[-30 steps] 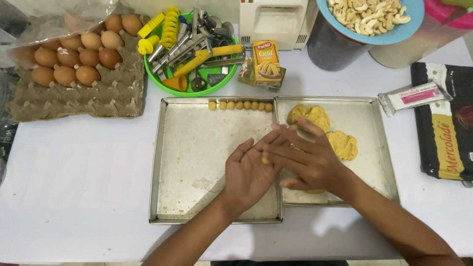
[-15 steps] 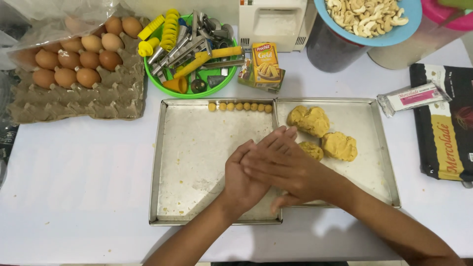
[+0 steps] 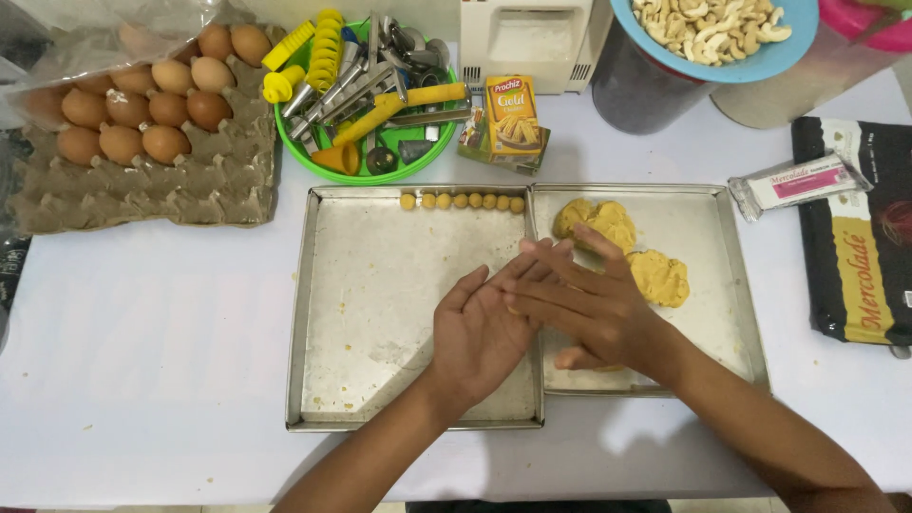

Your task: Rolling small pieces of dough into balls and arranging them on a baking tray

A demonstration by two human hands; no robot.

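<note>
A dough piece, barely glimpsed, seems pressed between the left hand (image 3: 480, 332) and right hand (image 3: 584, 304), palms together at centre frame over the baking trays (image 3: 313, 313), the right having slid forward across the left since a moment ago.

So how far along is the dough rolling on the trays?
Early. Done: six small dough balls line the left tray top edge. In hand: the left hand and right hand press together, palms flat. Left: dough lumps in the right tray.
</note>
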